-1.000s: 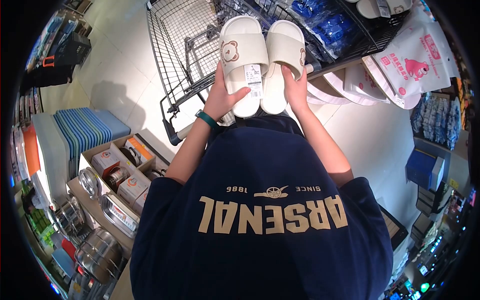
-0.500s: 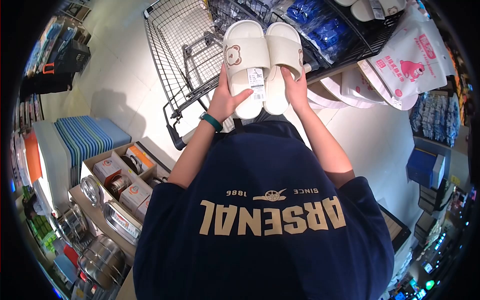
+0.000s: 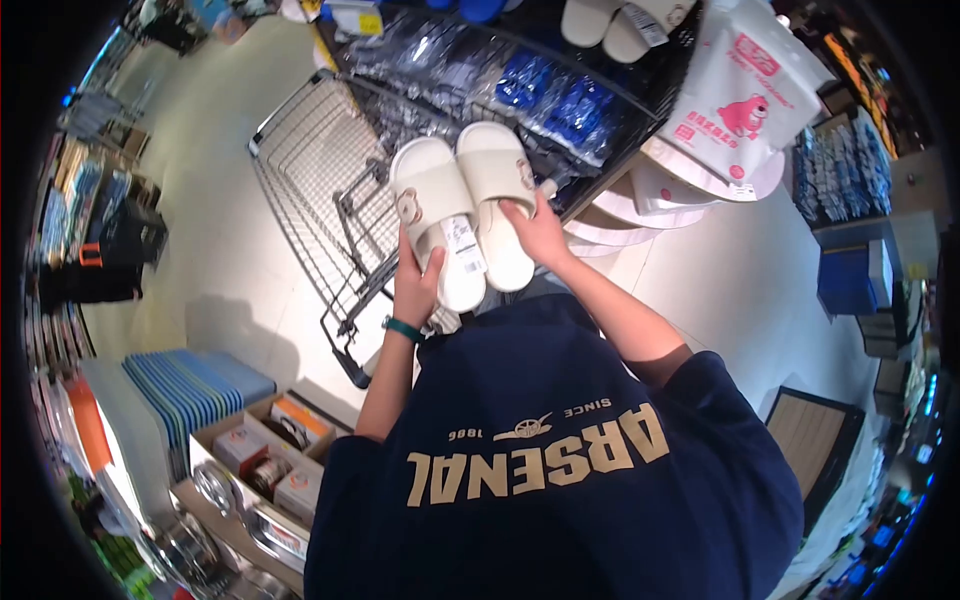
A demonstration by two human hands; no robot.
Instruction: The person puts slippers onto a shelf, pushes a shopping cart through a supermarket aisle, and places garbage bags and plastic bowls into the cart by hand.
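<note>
Two cream slippers with brown bear prints are held side by side, soles away from me, above the cart's near end. My left hand (image 3: 418, 277) is closed round the lower left edge of the left slipper (image 3: 432, 190), its thumb on top. A white printed tag (image 3: 463, 246) hangs between the pair, over the left slipper's footbed. My right hand (image 3: 537, 232) grips the right slipper (image 3: 494, 176) at its right side, the thumb near the strap opening.
A wire shopping cart (image 3: 318, 160) stands ahead on the left. Beyond are shelves with bagged blue slippers (image 3: 575, 105) and more cream slippers (image 3: 588, 20). Pink-printed white packages (image 3: 740, 105) hang at the right. Boxed goods (image 3: 298, 490) and striped blue cushions (image 3: 185, 390) lie lower left.
The view has turned, and the slippers now sit lower and further left in it, with their toes tilted left. Both hands keep their hold. More of the shelf ahead shows.
</note>
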